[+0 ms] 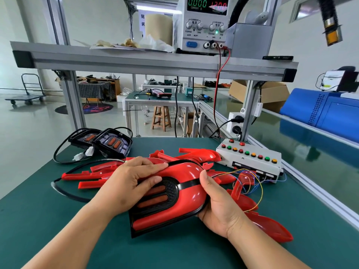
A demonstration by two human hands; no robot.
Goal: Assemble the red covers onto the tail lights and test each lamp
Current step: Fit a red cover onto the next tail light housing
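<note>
A tail light (174, 202) with a glossy red cover over its black housing lies tilted on the green mat in front of me. My left hand (128, 183) presses flat on its top left, fingers spread over the cover. Its right edge is gripped by my right hand (215, 202), thumb on top. Behind and to the right of it lie several loose red covers (196, 155). Two bare black tail lights (111, 142) with amber lenses sit at the back left, with black cables and white plugs.
A white test box (250, 158) with coloured buttons sits at the back right, thin coloured wires (250, 177) trailing from it. On the aluminium shelf above stands a power supply (202, 24) reading 0.000 and 12.00. A black cable (64, 191) loops left.
</note>
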